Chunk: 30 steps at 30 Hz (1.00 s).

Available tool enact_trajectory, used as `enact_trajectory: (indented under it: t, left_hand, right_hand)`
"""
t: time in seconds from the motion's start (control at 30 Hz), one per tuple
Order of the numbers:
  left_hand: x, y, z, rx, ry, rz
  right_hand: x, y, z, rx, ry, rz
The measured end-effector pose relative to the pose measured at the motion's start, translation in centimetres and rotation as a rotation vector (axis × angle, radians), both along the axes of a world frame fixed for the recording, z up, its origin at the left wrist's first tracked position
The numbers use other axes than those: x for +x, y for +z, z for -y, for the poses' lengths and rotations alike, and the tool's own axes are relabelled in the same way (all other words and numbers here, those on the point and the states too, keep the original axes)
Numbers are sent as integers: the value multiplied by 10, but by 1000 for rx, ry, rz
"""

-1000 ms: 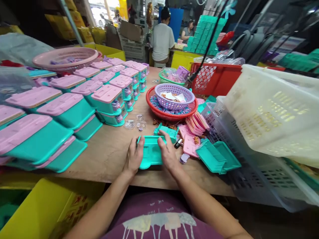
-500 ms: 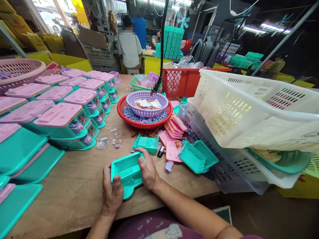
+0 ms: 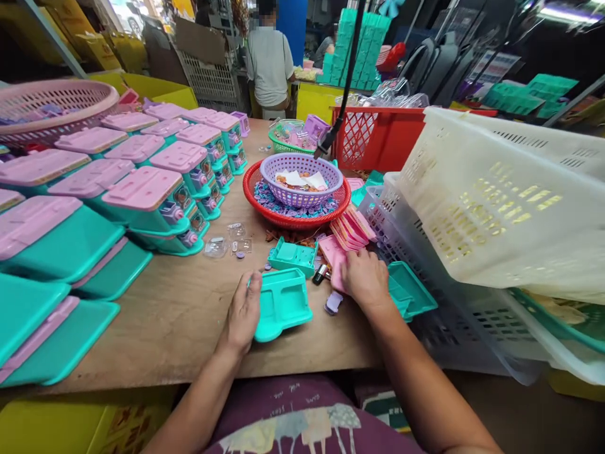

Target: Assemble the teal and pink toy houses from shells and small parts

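Observation:
My left hand (image 3: 243, 312) grips the left edge of a teal plastic toy housing (image 3: 290, 296), thumb on its rim. The housing's hollow side faces up above the near part of the table. My right hand (image 3: 366, 277) reaches down with curled fingers over a pink plastic panel (image 3: 336, 261). Its fingertips are hidden, so what they pinch cannot be made out. Beside that hand are a purple-grey plastic piece (image 3: 333, 303) and a small black cylinder (image 3: 319, 273). Another teal part (image 3: 293, 255) lies just beyond the housing, and teal shells (image 3: 416, 287) lie to the right.
Rows of assembled pink-and-teal toys (image 3: 142, 189) stand at left. A purple basket (image 3: 302, 195) sits on a red basket (image 3: 253, 205) of small parts. Clear plastic pieces (image 3: 216, 247) lie mid-table. White crates (image 3: 491, 233) rise at right. Someone in a grey shirt (image 3: 270, 66) is farther back.
My right hand has let go of the teal housing and moved right to the pink panel. My left hand keeps the housing, now turned and shifted rightward. The whole view has shifted too.

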<state>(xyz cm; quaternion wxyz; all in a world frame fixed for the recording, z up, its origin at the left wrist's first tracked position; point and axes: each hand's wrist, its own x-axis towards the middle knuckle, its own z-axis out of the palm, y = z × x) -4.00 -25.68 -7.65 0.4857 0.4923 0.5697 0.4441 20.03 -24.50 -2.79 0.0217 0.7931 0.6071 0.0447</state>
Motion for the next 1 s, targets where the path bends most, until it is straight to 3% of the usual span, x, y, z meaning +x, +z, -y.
enact_trajectory:
  t: [0.13, 0.2, 0.33, 0.43, 0.57, 0.63, 0.73, 0.83, 0.9, 1.0]
  left_hand:
    - [5, 1, 0, -58, 18, 95]
    - [3, 5, 1, -5, -5, 21]
    - [-5, 20, 1, 411, -106, -444]
    - [-7, 30, 0, 615, -253, -611]
    - [-5, 36, -4, 508, -367, -580]
    - [-4, 39, -7, 383, -421, -523]
    - [-3, 41, -11, 251, -496, -443]
    - [-4, 40, -17, 195, -500, -407]
    - [-5, 37, -21, 164, -510, -373]
    - [-9, 33, -26, 108, -579, -333]
  right_hand:
    - [6, -8, -3, -67, 16, 35]
    - [7, -7, -3, -72, 18, 28]
    - [9, -3, -4, -97, 0, 2]
    - [8, -2, -6, -102, 27, -32]
    - [7, 1, -8, -73, 124, -111]
    - [5, 5, -4, 31, 271, -251]
    - [-5, 16, 9, 249, 718, -608]
    - [-21, 24, 23, 221, 1136, -691]
    - [-30, 26, 28, 109, 1258, -646]
    - [-35, 27, 29, 4, 1264, -688]
